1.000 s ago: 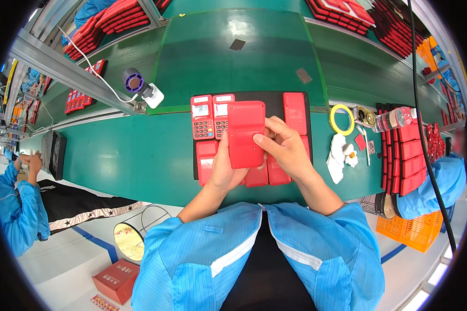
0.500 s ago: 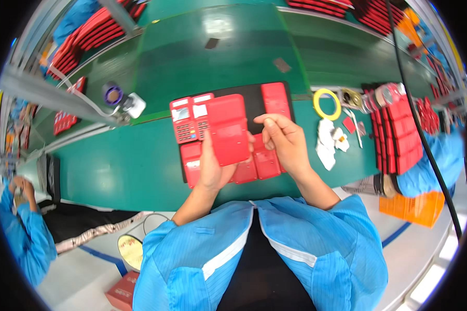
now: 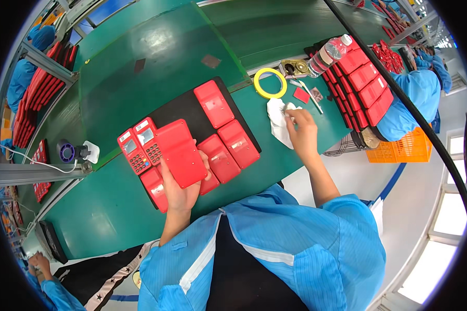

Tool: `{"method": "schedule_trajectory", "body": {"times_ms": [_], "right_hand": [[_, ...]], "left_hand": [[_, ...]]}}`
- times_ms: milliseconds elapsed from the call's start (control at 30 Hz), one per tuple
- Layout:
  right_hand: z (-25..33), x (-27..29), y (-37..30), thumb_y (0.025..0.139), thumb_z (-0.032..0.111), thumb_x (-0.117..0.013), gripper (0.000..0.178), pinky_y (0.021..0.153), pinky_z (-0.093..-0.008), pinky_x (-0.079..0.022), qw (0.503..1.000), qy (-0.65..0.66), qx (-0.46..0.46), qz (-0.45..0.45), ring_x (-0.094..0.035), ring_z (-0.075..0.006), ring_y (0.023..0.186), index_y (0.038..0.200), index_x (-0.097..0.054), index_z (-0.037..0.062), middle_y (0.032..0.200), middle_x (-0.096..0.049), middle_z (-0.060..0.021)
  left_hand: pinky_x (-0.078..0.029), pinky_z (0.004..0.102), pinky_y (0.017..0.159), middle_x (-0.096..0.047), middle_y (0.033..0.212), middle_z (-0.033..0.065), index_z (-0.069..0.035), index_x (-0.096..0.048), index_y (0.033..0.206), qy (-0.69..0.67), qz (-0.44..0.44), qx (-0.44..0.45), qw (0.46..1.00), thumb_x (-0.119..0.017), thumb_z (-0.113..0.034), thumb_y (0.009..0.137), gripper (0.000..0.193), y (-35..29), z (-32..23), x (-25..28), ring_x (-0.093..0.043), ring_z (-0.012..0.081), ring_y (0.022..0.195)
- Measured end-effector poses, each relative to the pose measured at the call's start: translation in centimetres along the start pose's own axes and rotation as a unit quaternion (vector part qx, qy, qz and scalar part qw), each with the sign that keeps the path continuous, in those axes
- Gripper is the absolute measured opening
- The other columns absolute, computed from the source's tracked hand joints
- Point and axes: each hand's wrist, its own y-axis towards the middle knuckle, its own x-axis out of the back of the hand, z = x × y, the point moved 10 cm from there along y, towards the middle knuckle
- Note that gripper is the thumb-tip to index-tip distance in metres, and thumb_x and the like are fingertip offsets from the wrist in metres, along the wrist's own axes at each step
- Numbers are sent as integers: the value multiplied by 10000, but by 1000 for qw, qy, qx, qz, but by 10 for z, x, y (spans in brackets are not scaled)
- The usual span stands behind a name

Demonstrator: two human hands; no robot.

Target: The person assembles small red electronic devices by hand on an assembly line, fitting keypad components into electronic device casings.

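Note:
My left hand [image 3: 177,197] grips a red handheld device [image 3: 182,155], its smooth back facing up, above a black tray [image 3: 176,110]. Fingertips show along both its sides. Two keypad payment terminals [image 3: 135,154] lie face up at the tray's left end. Other red devices [image 3: 213,105] rest on it with smooth backs up. At the right, my right hand [image 3: 303,135] is closed in a pinch at a small white wad [image 3: 290,107], over a crumpled white cloth [image 3: 278,123]. The fingers partly cover the wad.
Beyond the cloth lie a yellow tape roll [image 3: 257,85], a red square [image 3: 301,95] and a white pen-like tool [image 3: 316,103]. A plastic bottle [image 3: 327,56] stands by stacked red devices [image 3: 366,85]. A black cable [image 3: 399,98] crosses the right side. Co-workers sit at both sides.
My right hand has gone from beside the held device to the white cloth and pinches there. My left hand still holds the red device. The view has turned rightward.

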Motion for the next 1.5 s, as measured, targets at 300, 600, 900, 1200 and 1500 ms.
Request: {"method": "schedule_trajectory", "body": {"times_ms": [300, 600, 900, 1200, 1500], "right_hand": [[-28, -49, 4, 837, 91, -770, 175, 606, -276, -501, 975, 103, -143, 139, -650, -136, 703, 939, -662, -2, 759, -656, -46], [-3, -25, 29, 821, 24, -775, 170, 800, -300, -526, 791, 538, -189, 223, -664, -144, 855, 933, -652, 56, 993, -681, -49], [10, -8, 49, 897, 148, -720, 194, 1038, -422, -469, 723, 634, -160, 221, -652, -281, 1115, 809, -559, 86, 1173, -670, -202], [-12, -17, 47, 974, 194, -658, 246, 778, -327, -577, 720, 607, -231, 244, -695, -200, 825, 1145, -646, 19, 996, -702, -111], [7, 6, 56, 840, -44, -690, 528, 882, -309, -560, 763, 558, -262, 193, -672, -184, 1032, 1342, -524, -43, 1167, -662, -125]], "left_hand": [[-469, 347, 634, -600, 1047, 132, -28, -470, 1376, 7, -19, -13, 1000, -238, -586, 1044, 689, -4, -6, 5, -578, 227, 862], [-461, 352, 641, -605, 1042, 133, -35, -478, 1369, -6, -18, -19, 1000, -233, -609, 1037, 706, -7, -15, 6, -582, 223, 854], [-484, 338, 629, -612, 1044, 127, -36, -477, 1376, -7, -12, -23, 1000, -274, -587, 1040, 677, -7, -15, 4, -602, 223, 869], [-485, 333, 627, -613, 1044, 124, -35, -475, 1380, -12, -10, -17, 1000, -280, -594, 1039, 683, -6, -15, 1, -602, 219, 871], [-484, 333, 620, -618, 1047, 123, -32, -475, 1378, -5, -9, -16, 1000, -284, -597, 1037, 688, -6, -15, 0, -605, 219, 864]]}}
